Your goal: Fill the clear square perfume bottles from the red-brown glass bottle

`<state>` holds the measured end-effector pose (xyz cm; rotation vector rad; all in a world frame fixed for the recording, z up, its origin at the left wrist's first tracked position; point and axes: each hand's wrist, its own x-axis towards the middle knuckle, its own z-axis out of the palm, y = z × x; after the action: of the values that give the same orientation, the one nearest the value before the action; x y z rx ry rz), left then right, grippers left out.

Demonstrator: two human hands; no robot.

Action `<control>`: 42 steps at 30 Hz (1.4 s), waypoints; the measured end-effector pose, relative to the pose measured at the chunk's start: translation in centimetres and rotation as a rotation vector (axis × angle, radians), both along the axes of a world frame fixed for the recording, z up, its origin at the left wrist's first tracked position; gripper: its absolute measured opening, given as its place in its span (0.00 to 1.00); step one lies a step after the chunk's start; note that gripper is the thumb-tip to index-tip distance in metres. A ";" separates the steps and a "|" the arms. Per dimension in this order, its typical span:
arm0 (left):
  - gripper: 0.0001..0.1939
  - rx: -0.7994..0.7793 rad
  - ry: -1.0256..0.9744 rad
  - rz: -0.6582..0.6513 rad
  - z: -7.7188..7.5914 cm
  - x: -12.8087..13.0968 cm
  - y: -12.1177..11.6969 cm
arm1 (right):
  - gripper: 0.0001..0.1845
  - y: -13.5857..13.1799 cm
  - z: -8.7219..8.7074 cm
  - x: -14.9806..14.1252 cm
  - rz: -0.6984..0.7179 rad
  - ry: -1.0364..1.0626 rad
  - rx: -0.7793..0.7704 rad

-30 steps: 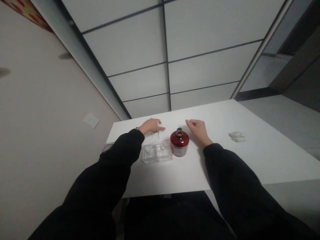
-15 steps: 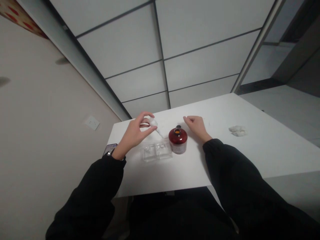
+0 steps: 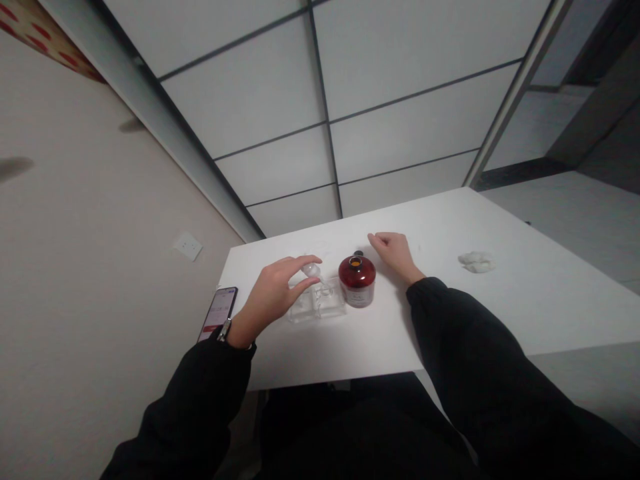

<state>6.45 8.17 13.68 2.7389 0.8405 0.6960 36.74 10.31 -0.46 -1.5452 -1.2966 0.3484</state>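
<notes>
My left hand [image 3: 273,297] pinches a small clear dropper [image 3: 314,272] by its bulb, its tip pointing down over two small clear glass containers [image 3: 320,305] on the white table [image 3: 450,313]. A dark red round bottle [image 3: 357,280] with an open orange-rimmed mouth stands just right of them. A small dark cap [image 3: 358,254] sits behind the bottle. My right hand [image 3: 393,252] rests on the table beyond the bottle, fingers loosely curled, nothing visible in it.
A phone [image 3: 217,313] with a lit screen lies at the table's left edge. A crumpled white tissue [image 3: 477,261] lies to the right. A wall with a socket [image 3: 188,246] runs along the left; panelled doors stand behind the table.
My left hand picked the dropper up from the table behind the glass containers, then brought it down and nearer, over them. The right hand stayed put.
</notes>
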 end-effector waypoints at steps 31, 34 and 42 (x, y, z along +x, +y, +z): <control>0.28 -0.148 0.252 -0.065 -3.2 0.8 0.0 | 0.27 0.1 -0.4 0.3 0.032 -0.001 -0.025; 0.28 -0.176 0.222 0.021 -3.3 1.2 -0.1 | 0.27 0.1 -0.4 0.3 0.035 -0.001 -0.027; 0.39 -0.206 0.182 -0.118 -3.3 1.4 -0.2 | 0.27 0.1 -0.4 0.3 0.038 -0.003 -0.027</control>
<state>7.85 7.93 10.33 2.6657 0.7327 0.3212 37.04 10.45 -0.85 -1.5454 -1.3297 0.3890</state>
